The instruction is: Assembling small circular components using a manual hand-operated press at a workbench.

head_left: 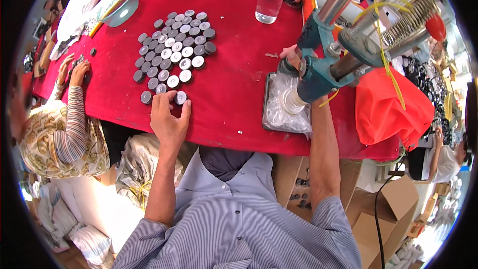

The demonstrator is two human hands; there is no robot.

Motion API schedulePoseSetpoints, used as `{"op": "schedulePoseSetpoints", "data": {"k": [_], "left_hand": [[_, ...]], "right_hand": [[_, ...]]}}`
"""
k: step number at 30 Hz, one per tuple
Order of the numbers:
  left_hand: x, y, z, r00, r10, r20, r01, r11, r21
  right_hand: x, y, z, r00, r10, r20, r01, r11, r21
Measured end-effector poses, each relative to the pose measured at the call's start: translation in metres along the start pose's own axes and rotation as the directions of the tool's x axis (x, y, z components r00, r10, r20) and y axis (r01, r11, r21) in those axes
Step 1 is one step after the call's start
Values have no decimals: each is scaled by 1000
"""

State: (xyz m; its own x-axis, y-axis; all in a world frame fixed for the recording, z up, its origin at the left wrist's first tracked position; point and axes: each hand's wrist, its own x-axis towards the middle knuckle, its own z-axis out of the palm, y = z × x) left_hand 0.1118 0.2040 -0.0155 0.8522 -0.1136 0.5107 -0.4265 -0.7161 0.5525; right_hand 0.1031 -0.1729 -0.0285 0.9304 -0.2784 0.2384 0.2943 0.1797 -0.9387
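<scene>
Dozens of round caps (176,57) lie grouped on the red-covered desk (224,69), left of the teal press (318,72). Some faces are pale, others dark grey; we judge the work to be under way, though we cannot tell which caps are finished or how many remain. We note the hands well apart. The left hand (168,117) is palm-down, thumb and forefinger on either side of the nearest pale cap (180,98); we cannot tell whether they grip it. The right forearm extends forward beneath the press; the right hand (293,57), partly hidden, is at a dark rounded piece (288,68), its grip unclear.
</scene>
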Motion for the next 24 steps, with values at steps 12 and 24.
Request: {"op": "schedulePoseSetpoints", "data": {"k": [12,24], "left_hand": [[-1,-3,-3,998,-3,65,12,991,-132],[5,134,51,862,338,377,-62,810,-583]], "right_hand": [[-8,3,-7,1000,-19,2,19,1000,-9],[-7,0,-4,999,-22,37,23,999,-43]]}}
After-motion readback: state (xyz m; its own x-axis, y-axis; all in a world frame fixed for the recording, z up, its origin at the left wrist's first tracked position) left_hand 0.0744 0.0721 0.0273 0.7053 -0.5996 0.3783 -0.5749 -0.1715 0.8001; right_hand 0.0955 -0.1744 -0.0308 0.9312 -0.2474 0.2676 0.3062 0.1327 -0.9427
